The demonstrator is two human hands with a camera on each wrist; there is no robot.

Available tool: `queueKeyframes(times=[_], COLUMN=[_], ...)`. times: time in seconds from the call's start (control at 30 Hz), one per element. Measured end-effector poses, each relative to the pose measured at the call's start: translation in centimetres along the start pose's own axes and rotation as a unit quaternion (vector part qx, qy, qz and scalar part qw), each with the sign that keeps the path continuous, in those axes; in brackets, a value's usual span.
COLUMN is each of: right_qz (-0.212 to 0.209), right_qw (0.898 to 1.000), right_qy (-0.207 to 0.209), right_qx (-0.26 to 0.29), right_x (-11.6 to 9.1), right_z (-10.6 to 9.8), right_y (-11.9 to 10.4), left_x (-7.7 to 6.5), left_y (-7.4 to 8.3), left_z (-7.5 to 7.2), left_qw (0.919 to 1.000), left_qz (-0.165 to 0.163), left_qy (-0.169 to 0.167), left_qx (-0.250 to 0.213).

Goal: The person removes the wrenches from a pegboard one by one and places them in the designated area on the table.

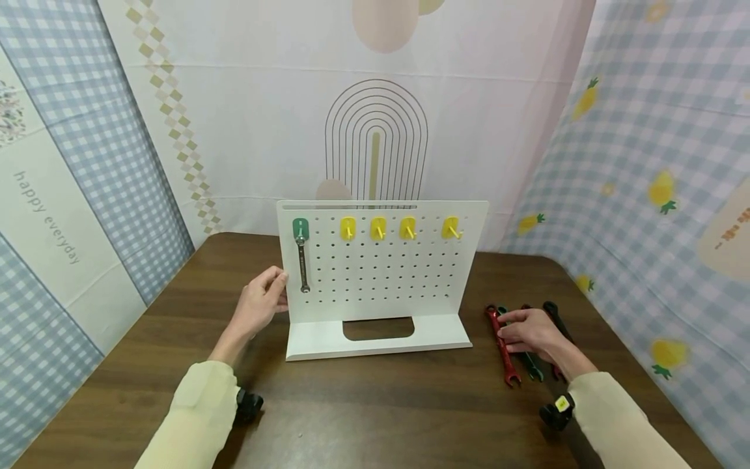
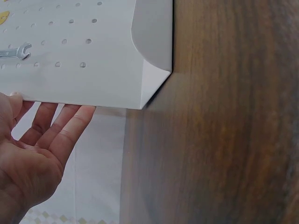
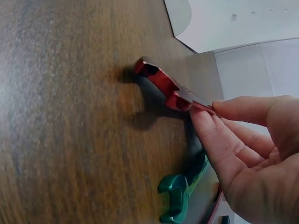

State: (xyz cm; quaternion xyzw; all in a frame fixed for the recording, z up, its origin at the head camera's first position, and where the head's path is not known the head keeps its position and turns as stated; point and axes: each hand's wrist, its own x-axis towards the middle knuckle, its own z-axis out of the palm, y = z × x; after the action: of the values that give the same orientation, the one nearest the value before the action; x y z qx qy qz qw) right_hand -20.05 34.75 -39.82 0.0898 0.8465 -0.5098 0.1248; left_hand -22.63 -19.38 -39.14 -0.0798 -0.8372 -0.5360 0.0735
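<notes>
A white pegboard stand (image 1: pixel 381 267) is upright on the brown table. My left hand (image 1: pixel 262 299) holds its left edge, thumb in front and fingers behind; the left wrist view shows the fingertips (image 2: pixel 86 111) at that edge. A silver wrench (image 1: pixel 303 264) hangs from the green hook (image 1: pixel 301 228) at the board's upper left. To the right of the stand, my right hand (image 1: pixel 532 333) pinches a red wrench (image 3: pixel 163 84) between thumb and fingers, its open end tilted above the table in the right wrist view. A green wrench (image 3: pixel 175 198) lies just beside it.
Several yellow hooks (image 1: pixel 378 228) line the top of the board. A black wrench (image 1: pixel 553 316) and another red wrench (image 1: pixel 558 372) lie by the right hand, partly hidden under it. Patterned cloth (image 1: pixel 246 130) hangs behind the table and at both sides.
</notes>
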Motion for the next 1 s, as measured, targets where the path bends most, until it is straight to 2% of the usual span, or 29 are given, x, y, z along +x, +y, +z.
queueKeyframes(times=[0.2,0.6,0.8,1.0], right_qz=[0.006,-0.001,-0.034,-0.079], right_qw=[1.000,0.999,0.998,0.993], right_qy=[0.004,0.005,0.024,0.029], right_qx=[0.001,0.038,0.045,0.081], right_x=[-0.2,-1.0,-1.3,-1.8], right_z=[0.1,-0.4,-0.1,1.1], right_y=[-0.2,-1.4,-2.7,-4.8], left_x=[-0.2,-0.1,-0.2,-0.2], left_y=[0.1,0.3,0.2,0.2], left_z=[0.0,-0.3,-0.2,-0.2], left_qw=[1.0000,1.0000,1.0000,1.0000], left_qz=[-0.003,-0.001,-0.003,-0.002], left_qy=[-0.002,-0.001,-0.006,-0.006], left_qx=[0.001,-0.001,-0.004,-0.003])
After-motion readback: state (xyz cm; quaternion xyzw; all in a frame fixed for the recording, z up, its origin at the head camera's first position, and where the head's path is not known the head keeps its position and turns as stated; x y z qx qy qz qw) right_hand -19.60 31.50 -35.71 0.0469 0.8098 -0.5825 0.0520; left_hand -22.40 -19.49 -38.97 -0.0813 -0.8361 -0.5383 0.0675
